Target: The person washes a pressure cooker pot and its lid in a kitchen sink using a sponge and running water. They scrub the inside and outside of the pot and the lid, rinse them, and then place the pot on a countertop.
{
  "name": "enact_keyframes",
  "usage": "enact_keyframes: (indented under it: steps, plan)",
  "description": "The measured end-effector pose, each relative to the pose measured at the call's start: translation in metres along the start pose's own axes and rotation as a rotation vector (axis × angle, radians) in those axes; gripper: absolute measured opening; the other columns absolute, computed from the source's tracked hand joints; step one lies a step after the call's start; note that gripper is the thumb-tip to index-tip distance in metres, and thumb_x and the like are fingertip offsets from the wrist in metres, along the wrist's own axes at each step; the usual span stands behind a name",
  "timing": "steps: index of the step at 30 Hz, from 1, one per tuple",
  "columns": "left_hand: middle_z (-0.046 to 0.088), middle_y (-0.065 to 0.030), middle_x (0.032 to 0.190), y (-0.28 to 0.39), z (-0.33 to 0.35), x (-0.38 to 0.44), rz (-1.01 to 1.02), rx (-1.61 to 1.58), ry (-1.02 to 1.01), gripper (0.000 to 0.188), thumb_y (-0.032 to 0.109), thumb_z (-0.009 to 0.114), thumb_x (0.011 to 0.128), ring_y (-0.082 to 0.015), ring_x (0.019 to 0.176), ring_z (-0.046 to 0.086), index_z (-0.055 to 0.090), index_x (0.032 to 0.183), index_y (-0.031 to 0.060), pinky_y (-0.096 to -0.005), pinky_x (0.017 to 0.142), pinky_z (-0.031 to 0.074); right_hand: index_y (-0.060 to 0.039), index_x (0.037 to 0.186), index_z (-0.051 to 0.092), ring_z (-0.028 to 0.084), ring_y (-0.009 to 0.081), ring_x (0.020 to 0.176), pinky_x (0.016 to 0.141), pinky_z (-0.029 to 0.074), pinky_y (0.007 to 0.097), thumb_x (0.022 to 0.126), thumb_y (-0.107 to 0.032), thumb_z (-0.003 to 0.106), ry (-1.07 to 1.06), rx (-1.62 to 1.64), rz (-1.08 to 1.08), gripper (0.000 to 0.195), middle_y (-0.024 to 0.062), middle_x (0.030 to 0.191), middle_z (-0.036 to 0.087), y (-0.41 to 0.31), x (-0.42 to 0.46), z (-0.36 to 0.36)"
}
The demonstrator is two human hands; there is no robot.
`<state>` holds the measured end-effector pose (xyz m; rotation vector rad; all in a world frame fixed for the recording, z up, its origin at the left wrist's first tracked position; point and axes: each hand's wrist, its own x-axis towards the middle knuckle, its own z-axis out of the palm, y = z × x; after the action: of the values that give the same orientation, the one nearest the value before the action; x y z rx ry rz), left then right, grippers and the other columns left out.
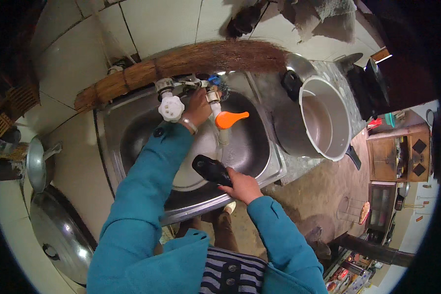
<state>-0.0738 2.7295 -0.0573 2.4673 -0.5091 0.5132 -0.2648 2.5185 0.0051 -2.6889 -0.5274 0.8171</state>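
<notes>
My right hand (244, 186) grips the black handle (210, 169) of a round, pale metal lid or pan (196, 149), which lies in the stainless steel sink (250, 141). My left hand (198, 108) reaches to the far side of the sink, between a white-knobbed tap (171, 108) and a tap with an orange lever (230, 119). Its fingertips are partly hidden by the tap fittings, so what they hold is unclear. Close to those fingers are a blue valve handle (214, 80) and a dark mesh scourer (225, 91).
Right of the sink stands a large aluminium pot (290, 121) with black handles. A bundled straw broom (191, 58) spans the sink's back edge. To the left are a big domed metal lid (60, 235) and a small metal pan (36, 165). A wire-legged stool (364, 212) stands farther off.
</notes>
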Motion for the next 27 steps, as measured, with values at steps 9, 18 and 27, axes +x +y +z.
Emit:
enact_keyframes:
  steps: [9,18,27]
  plan:
    - [0.057,-0.0093,0.092,0.107,-0.055,-0.112,0.165,-0.111,-0.360,0.022,0.017,0.068,0.073,-0.0312,0.087,0.055,0.061,0.093,0.0119,-0.0402,0.072,0.046,-0.0073,0.109,0.050,0.063,0.0360,0.084,0.073,0.049,0.0458,0.075,-0.048,0.065,-0.077,-0.070,0.064,0.055,0.0185,0.090,0.065,0.001,0.001,-0.003]
    - [0.055,-0.0130,0.084,0.095,-0.071,-0.114,-0.242,-0.186,-0.452,0.016,0.020,0.062,0.078,-0.0333,0.083,0.055,0.062,0.087,0.0079,-0.0426,0.071,0.046,-0.0077,0.107,0.050,0.064,0.0352,0.079,0.069,0.049,0.0450,0.075,-0.046,0.066,-0.018,-0.015,0.009,0.052,0.0174,0.084,0.065,0.005,-0.002,-0.002]
    - [0.062,-0.0135,0.082,0.099,-0.058,-0.099,-0.428,-0.123,-0.541,0.020,0.023,0.063,0.076,-0.0337,0.079,0.060,0.062,0.091,0.0111,-0.0427,0.069,0.048,-0.0069,0.105,0.050,0.063,0.0350,0.075,0.066,0.050,0.0453,0.075,-0.044,0.067,0.052,-0.019,-0.024,0.050,0.0162,0.079,0.065,0.010,-0.004,0.003]
